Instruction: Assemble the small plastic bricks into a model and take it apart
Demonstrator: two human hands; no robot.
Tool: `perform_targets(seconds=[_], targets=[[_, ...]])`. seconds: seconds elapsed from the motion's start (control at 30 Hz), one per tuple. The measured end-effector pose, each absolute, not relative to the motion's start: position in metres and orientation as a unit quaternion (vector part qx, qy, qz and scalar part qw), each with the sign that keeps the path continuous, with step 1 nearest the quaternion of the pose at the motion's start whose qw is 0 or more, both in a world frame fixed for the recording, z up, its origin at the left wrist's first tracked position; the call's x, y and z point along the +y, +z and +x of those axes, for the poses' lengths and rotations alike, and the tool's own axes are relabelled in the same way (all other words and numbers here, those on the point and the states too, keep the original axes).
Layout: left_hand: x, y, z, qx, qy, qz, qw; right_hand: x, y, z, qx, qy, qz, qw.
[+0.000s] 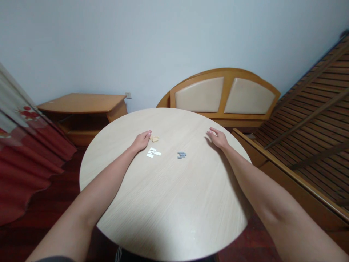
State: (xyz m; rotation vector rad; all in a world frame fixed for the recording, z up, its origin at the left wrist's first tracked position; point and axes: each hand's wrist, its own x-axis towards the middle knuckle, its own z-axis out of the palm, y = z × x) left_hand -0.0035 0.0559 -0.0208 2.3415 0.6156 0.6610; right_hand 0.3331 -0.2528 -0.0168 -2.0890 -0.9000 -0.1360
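Observation:
My left hand (141,140) lies flat on the round pale wooden table (163,203), fingers stretched out, fingertips just beside a few small tan pieces (154,139). Right below the hand lie a few small white flat pieces (153,152). A little pile of small grey pieces (181,155) sits near the table's middle, between both hands. My right hand (218,138) rests on the table farther right, fingers extended and empty, apart from all the pieces.
Behind the table a wooden headboard (223,95) with cream pads leans on the wall. A low wooden cabinet (84,109) stands at back left. A slatted bed frame (313,120) is at right, red curtains (29,153) at left.

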Motion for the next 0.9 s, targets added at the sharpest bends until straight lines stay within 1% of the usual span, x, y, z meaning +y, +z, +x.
perform_targets(seconds=[0.13,0.23,0.37,0.47,0.67,0.77,0.9], targets=[[0.059,-0.02,0.002,0.271,0.275,0.862,0.328,-0.179,-0.005,0.267,-0.504,-0.007,-0.767,0.396],[0.063,-0.019,0.0,0.292,0.293,0.85,0.325,-0.112,0.003,0.207,-0.625,0.025,-0.701,0.343],[0.067,-0.018,-0.005,0.315,0.313,0.84,0.311,-0.047,0.006,0.149,-0.682,0.048,-0.686,0.25],[0.069,-0.017,-0.008,0.317,0.317,0.839,0.307,-0.026,-0.001,0.131,-0.711,0.059,-0.667,0.214],[0.069,-0.016,-0.009,0.312,0.304,0.848,0.3,-0.031,-0.021,0.151,-0.728,0.045,-0.635,0.257],[0.069,-0.017,-0.009,0.315,0.298,0.851,0.296,-0.052,-0.027,0.185,-0.701,0.039,-0.652,0.285],[0.069,-0.019,-0.009,0.313,0.291,0.855,0.295,-0.103,-0.033,0.245,-0.635,0.007,-0.704,0.317]])
